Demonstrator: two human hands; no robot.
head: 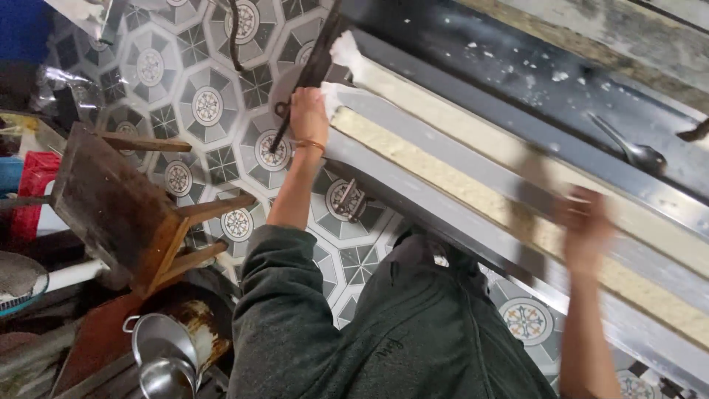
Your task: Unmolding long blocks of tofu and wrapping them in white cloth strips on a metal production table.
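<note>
Patterned tile floor everywhere – grey octagons with little rosettes – and a long grey metal trough running diagonally across the shot, top middle down to the right edge. It holds a pale, crumbly-looking strip of filling along its length, and a second cream strip sits in the channel just behind it.

Left hand is up at the far end of the trough, fingers wrapped tight around a dark metal lever that angles up out of frame. There's a white lump stuck right beside where the lever meets the trough end. Right hand is over the nearer stretch of the trough and it's pure motion blur – honestly can't tell if the fingers are spread or pinched, or whether it's touching the filling at all.

As for progress: my read is the filling is already laid in along the whole visible run, so that part looks done, and the work now is at the ends and surface. How much is left past the right edge I can't say.

Other stuff: a spoon on the dark ledge behind, a wooden stool tipped at left, and dented metal pots bottom left.
</note>
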